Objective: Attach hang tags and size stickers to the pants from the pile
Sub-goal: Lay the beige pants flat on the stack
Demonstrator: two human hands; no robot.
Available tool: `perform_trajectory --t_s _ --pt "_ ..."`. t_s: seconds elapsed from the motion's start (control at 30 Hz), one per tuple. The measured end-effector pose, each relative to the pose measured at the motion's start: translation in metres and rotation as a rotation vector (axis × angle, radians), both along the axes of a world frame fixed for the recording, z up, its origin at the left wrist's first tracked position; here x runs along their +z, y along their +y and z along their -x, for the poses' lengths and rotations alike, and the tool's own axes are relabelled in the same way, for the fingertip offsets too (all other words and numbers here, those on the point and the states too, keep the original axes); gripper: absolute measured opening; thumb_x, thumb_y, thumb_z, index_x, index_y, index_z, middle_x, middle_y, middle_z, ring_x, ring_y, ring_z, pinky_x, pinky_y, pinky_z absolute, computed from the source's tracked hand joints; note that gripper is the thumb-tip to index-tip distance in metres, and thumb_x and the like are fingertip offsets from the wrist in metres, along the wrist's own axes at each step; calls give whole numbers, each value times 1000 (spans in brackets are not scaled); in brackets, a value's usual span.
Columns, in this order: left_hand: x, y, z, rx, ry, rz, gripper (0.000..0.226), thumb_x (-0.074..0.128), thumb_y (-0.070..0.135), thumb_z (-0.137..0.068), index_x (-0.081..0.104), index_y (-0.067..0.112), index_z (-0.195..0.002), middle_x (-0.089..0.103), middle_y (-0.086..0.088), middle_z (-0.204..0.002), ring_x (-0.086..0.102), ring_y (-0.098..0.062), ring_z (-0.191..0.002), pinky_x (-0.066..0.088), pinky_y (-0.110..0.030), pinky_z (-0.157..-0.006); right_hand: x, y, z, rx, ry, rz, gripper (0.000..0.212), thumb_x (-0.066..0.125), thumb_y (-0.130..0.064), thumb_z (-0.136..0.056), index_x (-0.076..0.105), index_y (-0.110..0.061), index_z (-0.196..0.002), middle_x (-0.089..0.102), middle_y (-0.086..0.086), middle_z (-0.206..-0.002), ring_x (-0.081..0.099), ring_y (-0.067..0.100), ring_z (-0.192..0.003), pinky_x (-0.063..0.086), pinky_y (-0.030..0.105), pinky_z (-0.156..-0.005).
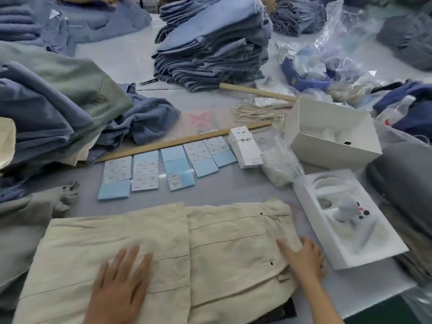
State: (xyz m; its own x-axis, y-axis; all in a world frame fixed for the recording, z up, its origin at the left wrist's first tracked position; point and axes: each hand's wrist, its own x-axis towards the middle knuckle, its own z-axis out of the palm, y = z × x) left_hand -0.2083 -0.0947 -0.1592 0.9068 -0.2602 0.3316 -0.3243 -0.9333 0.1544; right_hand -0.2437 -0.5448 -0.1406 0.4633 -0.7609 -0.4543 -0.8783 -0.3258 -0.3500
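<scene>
Folded beige pants (pixel 182 242) lie flat at the table's near edge. My left hand (pixel 119 284) rests on them with its fingers spread and straight. My right hand (pixel 304 256) lies flat on the waistband end at the right. Behind the pants, several sheets of size stickers (pixel 168 164) on blue backing lie in a row. A stack of white hang tags (pixel 245 148) sits at the row's right end. Cream tag strings (pixel 259 112) lie further back.
A long wooden ruler (pixel 182 142) lies behind the stickers. A white tray (pixel 346 220) holding a small white tool and an open white box (pixel 332 132) stand at the right. Piles of blue pants (pixel 210 47) and green-grey pants (pixel 58 94) crowd the back and left.
</scene>
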Motion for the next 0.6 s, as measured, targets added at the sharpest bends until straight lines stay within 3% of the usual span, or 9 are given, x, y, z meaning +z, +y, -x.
perform_trajectory --t_s 0.07,0.13,0.2,0.3,0.37,0.47,0.6 --pt "-5 -16 1 1 73 28 50 35 46 -96 71 24 -125 66 -13 -136 58 -31 -122 46 -55 -96 -3 -10 -8 -47 -127 -166 72 85 -49 -75 57 -6 -125 63 17 -129 61 33 -115 50 52 -100" --pt "7 -39 -9 80 58 176 41 46 34 -86 78 17 -106 72 -16 -120 69 -37 -102 51 -54 -88 1 -14 -13 -97 -200 -289 37 90 -30 -74 64 -13 -95 71 16 -110 67 28 -94 56 49 -92" --pt "25 -79 -16 16 28 328 34 48 22 -86 79 12 -98 71 -15 -115 69 -37 -99 53 -48 -87 5 -19 -14 -100 -214 -387 20 85 -21 -80 70 -12 -90 75 12 -99 70 26 -88 58 47 -88" --pt "47 -155 -13 -285 180 459 26 57 13 -88 78 14 -103 70 -9 -118 67 -29 -108 48 -37 -94 26 -22 -12 -7 -249 -358 15 73 -14 -90 72 -6 -103 76 8 -96 70 23 -87 56 37 -76" --pt "52 -191 -16 -400 315 547 25 66 8 -90 75 18 -111 68 2 -119 64 -17 -112 50 -30 -96 51 -25 -6 94 -247 -246 3 69 -15 -93 71 -13 -94 75 0 -88 69 19 -83 54 35 -71" --pt "54 -220 -22 -421 554 655 23 61 21 -100 67 27 -122 62 16 -122 56 -2 -117 46 -26 -100 96 -30 0 265 -170 -8 17 63 -28 -92 65 -22 -76 68 -8 -72 63 14 -74 48 34 -64" --pt "62 -227 -22 -426 683 746 18 61 25 -102 68 31 -118 65 21 -118 60 0 -113 49 -28 -99 144 -17 -4 383 -200 123 24 59 -30 -92 58 -21 -70 63 -6 -65 59 11 -69 48 37 -65"
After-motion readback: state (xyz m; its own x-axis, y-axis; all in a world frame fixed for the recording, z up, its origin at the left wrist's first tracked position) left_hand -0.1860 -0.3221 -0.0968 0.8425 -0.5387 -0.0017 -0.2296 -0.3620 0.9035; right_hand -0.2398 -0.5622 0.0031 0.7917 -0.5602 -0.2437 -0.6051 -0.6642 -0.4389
